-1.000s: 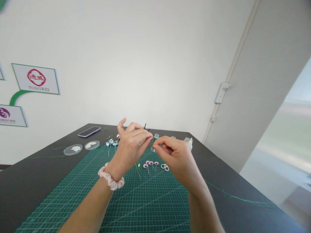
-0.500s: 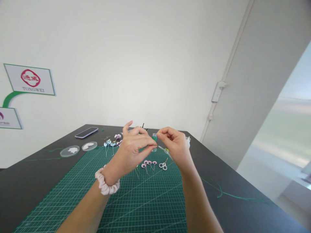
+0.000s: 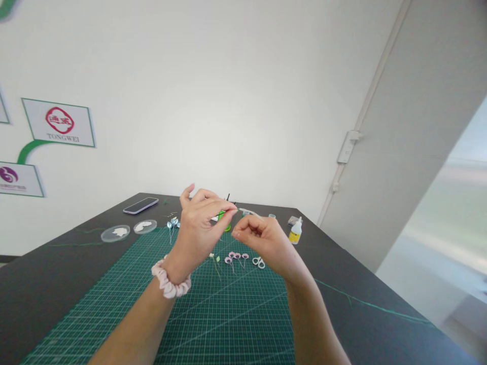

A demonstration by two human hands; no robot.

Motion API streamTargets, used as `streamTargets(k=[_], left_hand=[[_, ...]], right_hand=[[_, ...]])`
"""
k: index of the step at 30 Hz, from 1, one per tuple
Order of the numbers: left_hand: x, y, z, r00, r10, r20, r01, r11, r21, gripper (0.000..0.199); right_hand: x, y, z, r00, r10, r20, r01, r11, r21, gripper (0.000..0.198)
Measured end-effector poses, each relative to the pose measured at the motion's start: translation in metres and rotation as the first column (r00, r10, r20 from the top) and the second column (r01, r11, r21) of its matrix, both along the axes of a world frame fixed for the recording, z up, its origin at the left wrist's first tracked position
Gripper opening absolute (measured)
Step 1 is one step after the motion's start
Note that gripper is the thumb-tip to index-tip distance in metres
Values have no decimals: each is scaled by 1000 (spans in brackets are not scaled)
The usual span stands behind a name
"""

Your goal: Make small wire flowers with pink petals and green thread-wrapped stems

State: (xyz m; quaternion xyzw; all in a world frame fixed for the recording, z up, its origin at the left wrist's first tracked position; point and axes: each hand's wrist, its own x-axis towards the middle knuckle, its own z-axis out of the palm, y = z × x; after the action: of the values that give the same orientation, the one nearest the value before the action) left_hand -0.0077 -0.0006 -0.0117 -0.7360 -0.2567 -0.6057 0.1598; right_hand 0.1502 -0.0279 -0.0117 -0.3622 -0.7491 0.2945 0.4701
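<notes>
My left hand [image 3: 203, 220] is raised above the cutting mat [image 3: 236, 314], thumb and index finger pinched on the tip of a thin pale strip [image 3: 249, 212]. The strip runs rightward over my right hand [image 3: 268, 246]; its exact kind is too small to tell. My right hand is closed just below and to the right, thumb pressed to the curled fingers, and what they hold, if anything, is hidden. Beyond the hands lie small pinkish flowers [image 3: 238, 256] on thin stems, white-handled scissors [image 3: 258, 262] and a sprig [image 3: 216, 261] with a pale green leaf.
A glue bottle [image 3: 296, 232] with a yellow label stands at the right. Partly behind my left hand is a green object [image 3: 224, 221]. Blue flowers [image 3: 172, 223], two shallow dishes [image 3: 115, 233] with white pieces and a phone [image 3: 140, 206] lie left. Green thread [image 3: 365, 304] trails right.
The view has shifted slightly. My left fingertips are now higher, and my right hand has turned and dropped below them. The pale strip now shows above my right hand; the glue bottle is uncovered.
</notes>
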Motion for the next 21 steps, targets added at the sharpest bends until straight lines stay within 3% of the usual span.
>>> streamTargets(k=[6,13,17,21], left_hand=[[-1,3,-2,990,55,-127,-51,998,40,10],[-3,5,-6,955,-53,-291,57,998,3,10],[-3,5,-8,936,-124,-330,122,992,-28,10],[-4,2,-7,918,-178,-354,169,984,-58,10]], right_hand=[[0,-19,2,974,-179,140,155,974,163,19],[3,-24,5,937,-337,92,295,905,305,19],[8,-20,5,930,-368,22,341,883,323,18],[11,-15,4,952,-301,-50,302,906,296,17]])
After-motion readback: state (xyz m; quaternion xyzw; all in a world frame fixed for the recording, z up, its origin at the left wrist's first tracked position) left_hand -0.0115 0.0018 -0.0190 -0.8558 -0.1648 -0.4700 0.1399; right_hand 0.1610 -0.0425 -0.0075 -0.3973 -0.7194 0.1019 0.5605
